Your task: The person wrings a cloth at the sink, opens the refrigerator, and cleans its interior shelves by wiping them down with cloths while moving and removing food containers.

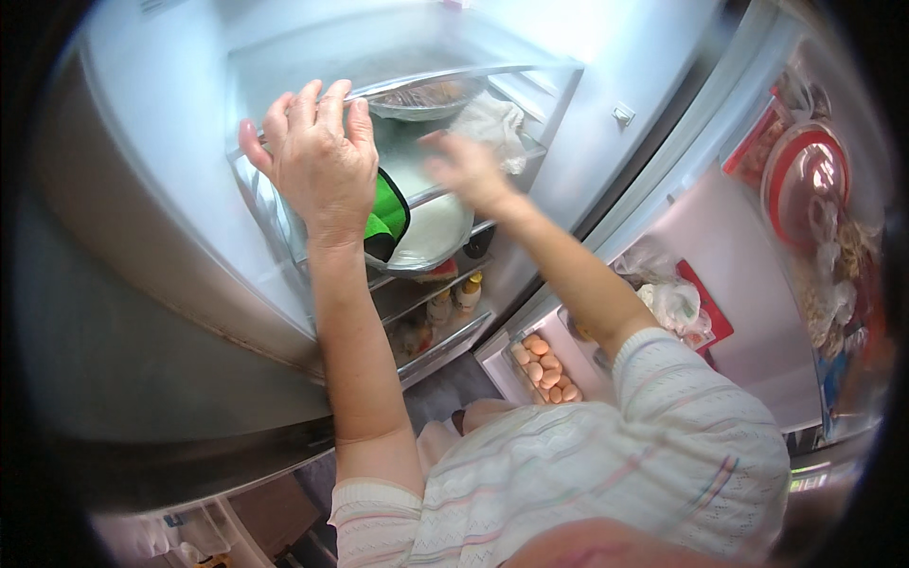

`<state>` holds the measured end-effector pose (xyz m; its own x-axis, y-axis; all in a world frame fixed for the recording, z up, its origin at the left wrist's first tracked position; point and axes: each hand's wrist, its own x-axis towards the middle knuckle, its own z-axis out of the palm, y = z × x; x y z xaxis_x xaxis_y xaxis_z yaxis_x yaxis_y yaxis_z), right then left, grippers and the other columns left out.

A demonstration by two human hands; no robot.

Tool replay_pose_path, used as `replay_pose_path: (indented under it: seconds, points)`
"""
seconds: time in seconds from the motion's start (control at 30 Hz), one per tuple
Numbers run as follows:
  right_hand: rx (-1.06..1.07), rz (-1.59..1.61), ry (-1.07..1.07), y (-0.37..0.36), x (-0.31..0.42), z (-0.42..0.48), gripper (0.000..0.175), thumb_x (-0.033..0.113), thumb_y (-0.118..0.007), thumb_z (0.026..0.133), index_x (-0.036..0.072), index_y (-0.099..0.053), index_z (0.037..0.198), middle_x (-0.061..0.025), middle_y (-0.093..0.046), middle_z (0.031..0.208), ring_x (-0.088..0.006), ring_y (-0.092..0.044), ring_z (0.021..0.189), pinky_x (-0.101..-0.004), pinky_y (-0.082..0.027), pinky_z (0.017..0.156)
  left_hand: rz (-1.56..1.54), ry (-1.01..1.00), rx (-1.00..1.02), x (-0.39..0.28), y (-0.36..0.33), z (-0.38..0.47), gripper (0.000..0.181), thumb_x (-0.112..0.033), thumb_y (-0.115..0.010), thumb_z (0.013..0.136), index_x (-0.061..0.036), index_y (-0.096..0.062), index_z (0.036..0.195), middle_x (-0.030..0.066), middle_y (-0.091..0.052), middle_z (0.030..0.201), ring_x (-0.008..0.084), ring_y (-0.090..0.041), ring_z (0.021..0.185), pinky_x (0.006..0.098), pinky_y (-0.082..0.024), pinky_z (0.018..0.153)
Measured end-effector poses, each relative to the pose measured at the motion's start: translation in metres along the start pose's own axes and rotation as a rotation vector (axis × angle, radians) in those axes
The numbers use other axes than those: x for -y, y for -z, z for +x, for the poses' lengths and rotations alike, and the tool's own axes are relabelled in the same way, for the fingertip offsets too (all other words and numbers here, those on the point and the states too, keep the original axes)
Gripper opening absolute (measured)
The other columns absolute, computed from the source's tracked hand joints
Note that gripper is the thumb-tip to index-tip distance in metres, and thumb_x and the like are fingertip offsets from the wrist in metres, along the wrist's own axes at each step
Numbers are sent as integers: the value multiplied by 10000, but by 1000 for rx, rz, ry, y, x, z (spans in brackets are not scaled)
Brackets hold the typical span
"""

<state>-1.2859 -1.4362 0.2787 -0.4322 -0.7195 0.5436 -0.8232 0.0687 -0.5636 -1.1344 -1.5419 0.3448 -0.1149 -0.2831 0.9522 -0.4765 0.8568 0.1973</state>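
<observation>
My left hand (312, 156) rests with spread fingers along the front edge of the upper glass shelf (454, 74) in an open refrigerator. Below its wrist is a green cloth item (389, 206) with black trim, partly hidden by my arm. My right hand (469, 170), blurred, is over the shelf below with its fingers apart; nothing shows in them. Just behind it lies a crumpled white cloth or bag (490, 124). Farther back sits a plastic-wrapped dish (429, 98). A large round white container (437, 238) shows beneath the green item.
Lower down stand bottles (467, 292) with yellow caps near a red item (442, 271). The open door (753, 284) is at right, with eggs (545, 369) in a bin, plastic bags (671, 302) and a red-rimmed lidded container (806, 184). The other door (163, 234) curves along the left.
</observation>
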Motion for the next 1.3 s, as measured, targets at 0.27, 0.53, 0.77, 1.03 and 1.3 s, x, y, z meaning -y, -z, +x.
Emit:
replay_pose_path:
  seconds: [0.27, 0.53, 0.77, 1.03, 1.3]
  points:
    - [360, -12, 40, -85, 53, 14, 312, 240, -540, 740, 90, -570, 1012, -167, -540, 1013, -345, -497, 974, -459, -396, 799, 7, -23, -2, -6, 0, 2, 188, -280, -608, 763, -183, -658, 916, -41, -593, 978, 172, -481, 1002, 438, -178, 1003]
    - [-209, 10, -116, 104, 82, -1, 207, 170, -555, 681, 21, -646, 791, -160, -593, 745, -197, -585, 646, -306, -461, 577, 4, 10, 22, 4, 3, 0, 192, -262, -607, 766, -160, -656, 921, -28, -585, 984, 177, -469, 1008, 445, -177, 1005]
    - [-264, -1220, 57, 127, -5, 186, 201, 133, -479, 769, 79, -636, 881, -110, -577, 972, -296, -522, 956, -407, -447, 758, -21, 17, 38, -2, 13, 3, 199, -261, -605, 763, -156, -646, 926, -11, -574, 990, 187, -461, 1023, 443, -166, 1009]
    - [285, -1576, 138, 152, -34, 178, 175, 106, -524, 742, 101, -675, 833, -65, -608, 978, -265, -574, 915, -373, -473, 702, -63, 49, 76, -1, 8, 3, 198, -272, -622, 768, -185, -652, 942, -30, -589, 1012, 171, -473, 1025, 408, -146, 1016]
    - [500, -1593, 96, 168, -30, 193, 175, 99, -482, 772, 59, -629, 857, -142, -598, 873, -295, -606, 799, -371, -501, 654, -56, 41, 42, -1, 9, 4, 211, -252, -616, 758, -142, -648, 935, -1, -579, 1005, 189, -469, 1024, 432, -174, 1009]
